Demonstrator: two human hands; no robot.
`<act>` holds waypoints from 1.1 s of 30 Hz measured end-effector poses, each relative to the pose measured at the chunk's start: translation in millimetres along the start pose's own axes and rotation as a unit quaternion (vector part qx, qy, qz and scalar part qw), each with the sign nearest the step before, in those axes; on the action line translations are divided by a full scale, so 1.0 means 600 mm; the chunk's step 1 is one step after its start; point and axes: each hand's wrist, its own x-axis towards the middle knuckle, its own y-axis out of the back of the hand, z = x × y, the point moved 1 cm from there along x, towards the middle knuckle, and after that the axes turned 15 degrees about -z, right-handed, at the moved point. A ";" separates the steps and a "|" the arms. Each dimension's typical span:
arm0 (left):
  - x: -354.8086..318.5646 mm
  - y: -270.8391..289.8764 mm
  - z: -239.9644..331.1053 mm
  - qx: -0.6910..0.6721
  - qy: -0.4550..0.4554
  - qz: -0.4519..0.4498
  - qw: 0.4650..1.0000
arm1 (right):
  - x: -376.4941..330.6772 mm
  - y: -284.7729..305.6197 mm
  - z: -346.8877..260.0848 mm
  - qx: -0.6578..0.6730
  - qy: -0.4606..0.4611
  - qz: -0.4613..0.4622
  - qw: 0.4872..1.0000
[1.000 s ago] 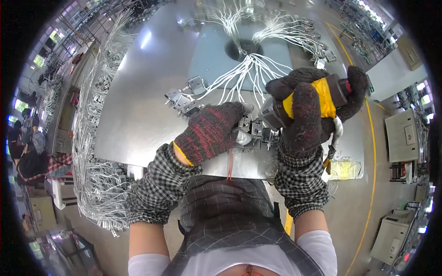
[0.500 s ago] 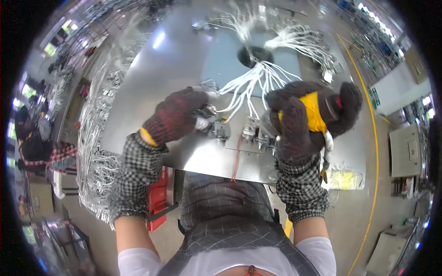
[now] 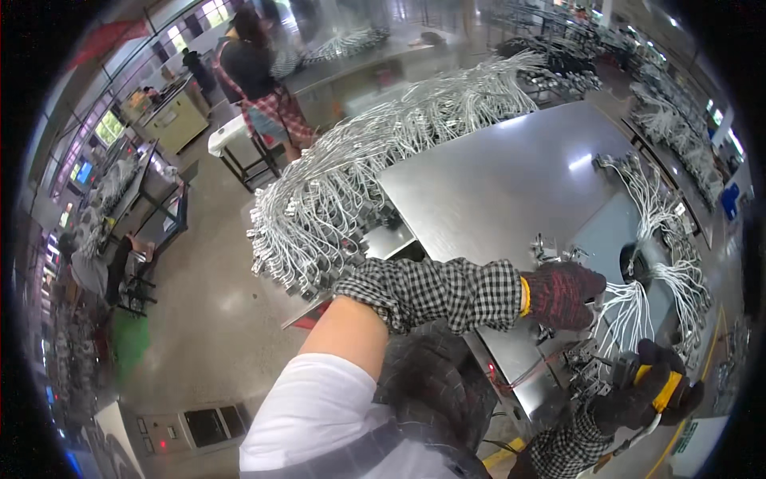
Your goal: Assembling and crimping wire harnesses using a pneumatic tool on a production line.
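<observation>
My left hand [image 3: 562, 295], in a dark red knitted glove with a yellow cuff, reaches over the metal table. Its fingers are curled closed beside a fan of white cables [image 3: 626, 307]; what they hold is hidden. My right hand [image 3: 638, 395], in a dark glove, is wrapped around a dark tool with a yellow band [image 3: 667, 391], its exact kind unclear. A white cord hangs below that tool. Small metal clamp-like fixtures [image 3: 586, 367] stand between the hands, and the cables run from a black round hub [image 3: 635, 263].
A long heap of white cables with metal ends [image 3: 399, 136] lies along the table's [image 3: 495, 184] far left side. A person in a checked apron [image 3: 267, 104] stands beyond it near a white stool [image 3: 231, 136]. Thin red wires [image 3: 519, 379] hang at the near table edge.
My view has swung to the left, so the table and both hands now appear farther right. The right hand keeps hold of the banded tool; the left stays by the cable ends.
</observation>
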 end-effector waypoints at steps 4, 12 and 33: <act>0.006 -0.021 -0.028 -0.218 -0.125 -0.069 0.965 | 0.005 0.007 0.013 -0.146 0.233 -0.010 0.961; 0.005 -0.016 -0.030 -0.116 -0.094 -0.091 0.985 | 0.005 -0.009 -0.021 -0.033 0.092 0.021 0.995; 0.015 -0.024 -0.043 0.113 -0.181 -0.146 0.966 | -0.081 0.002 -0.027 -0.156 -0.192 -0.488 0.837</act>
